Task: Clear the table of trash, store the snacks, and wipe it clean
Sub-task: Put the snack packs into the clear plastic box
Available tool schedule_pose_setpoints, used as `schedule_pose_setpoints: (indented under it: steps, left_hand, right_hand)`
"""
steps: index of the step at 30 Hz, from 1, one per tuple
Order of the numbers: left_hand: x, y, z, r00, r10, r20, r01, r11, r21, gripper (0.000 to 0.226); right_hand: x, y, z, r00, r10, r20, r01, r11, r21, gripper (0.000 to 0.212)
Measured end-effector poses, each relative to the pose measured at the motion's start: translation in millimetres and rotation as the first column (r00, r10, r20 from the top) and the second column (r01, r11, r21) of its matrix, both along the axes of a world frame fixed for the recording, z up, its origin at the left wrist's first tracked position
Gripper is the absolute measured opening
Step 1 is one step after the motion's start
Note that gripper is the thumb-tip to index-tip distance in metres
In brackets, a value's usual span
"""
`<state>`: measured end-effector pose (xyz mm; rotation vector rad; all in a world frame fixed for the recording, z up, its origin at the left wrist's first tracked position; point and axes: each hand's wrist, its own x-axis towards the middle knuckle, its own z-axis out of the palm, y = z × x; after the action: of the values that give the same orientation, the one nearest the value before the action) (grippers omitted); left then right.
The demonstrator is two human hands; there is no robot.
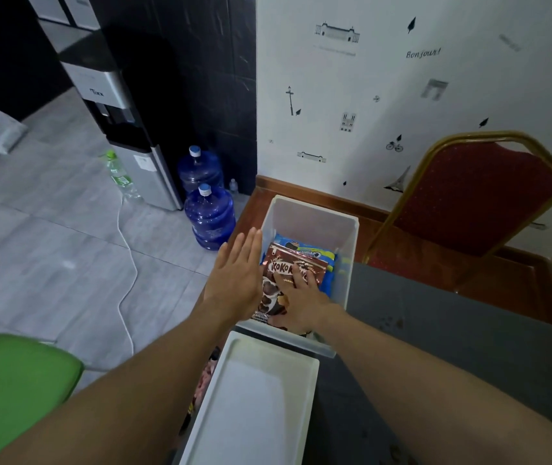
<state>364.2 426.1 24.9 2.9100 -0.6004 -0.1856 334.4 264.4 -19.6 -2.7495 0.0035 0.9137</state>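
- Presses R fingers (300, 275), spread and near-straight, onto brown cereal bag (281, 268); no curl round it, no pinch; thumb lies by bag's near end.
- Rests R hand (301, 307) on top of bag, inside translucent white bin (308, 219); wrist crosses bin's near rim.
- Keeps L fingers (251, 243) straight and together, released, holding nothing.
- Sets L hand (237, 276) edge-on at bin's L wall, palm toward bag; cannot tell if touching wall.
- Lies flat as top item in bin (the bag): brown, white "KOKO" lettering, choc pieces printed on front.
- Overlaps blue biscuit pack (330, 280) underneath; blue shows at far and R sides.
- Leaves bare wall inside bin above contents at far end, so some headroom up to rim.
- Stands w/ bin's R wall just beside grey table (452, 347) surface; cannot tell how bin's L side sits vs table edge.
- Lies just nearer than bin: white lid (254, 397), hollow side up, close to bin's near rim, L edge at table's side.
- Crowds far-R: red chair (476, 196) w/ gold frame, near bin's R-far corner, back toward printed wall (402, 95).
- Opens out to L: tiled floor (49, 229), w/ two blue water jugs (209, 216) near bin's far-L corner, dispenser (117, 105) behind, white cable (127, 270) trailing across tiles.
- Sits near-L, under L forearm: green seat (16, 370).
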Motion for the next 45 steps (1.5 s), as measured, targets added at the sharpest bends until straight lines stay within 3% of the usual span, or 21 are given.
schedule_pose_setpoints:
  steps: [6,19,30,39,45]
  left_hand:
    - [0.2,-1.3,0.0,1.000,0.006,-0.001,-0.006,1.000,0.027,0.067]
    - [-7.1,-0.9,25.1,0.999,-0.041,-0.034,0.046,0.981,0.190,0.065]
    - [-51.3,-13.0,72.0,0.997,-0.071,-0.013,0.072,0.993,0.091,0.063]
    - [-117.8,-12.2,82.4,0.997,-0.041,0.058,0.038,0.998,0.054,0.060]
    - [-170.2,-9.2,82.2,0.992,-0.011,0.125,0.018,0.998,-0.052,0.049]
  right_hand:
    - [4.5,1.2,4.5,0.999,0.011,-0.038,-0.012,0.999,-0.031,0.102]
    - [-17.2,-20.3,74.4,0.948,-0.096,0.302,0.070,0.993,0.096,0.084]
    - [-67.8,-43.2,116.9,0.901,-0.194,0.387,0.151,0.979,0.139,0.076]
    - [-123.2,-41.3,128.1,0.872,-0.162,0.462,0.076,0.977,0.198,0.070]
    - [-162.7,-32.0,113.0,0.815,-0.194,0.546,0.038,0.958,0.283,0.063]
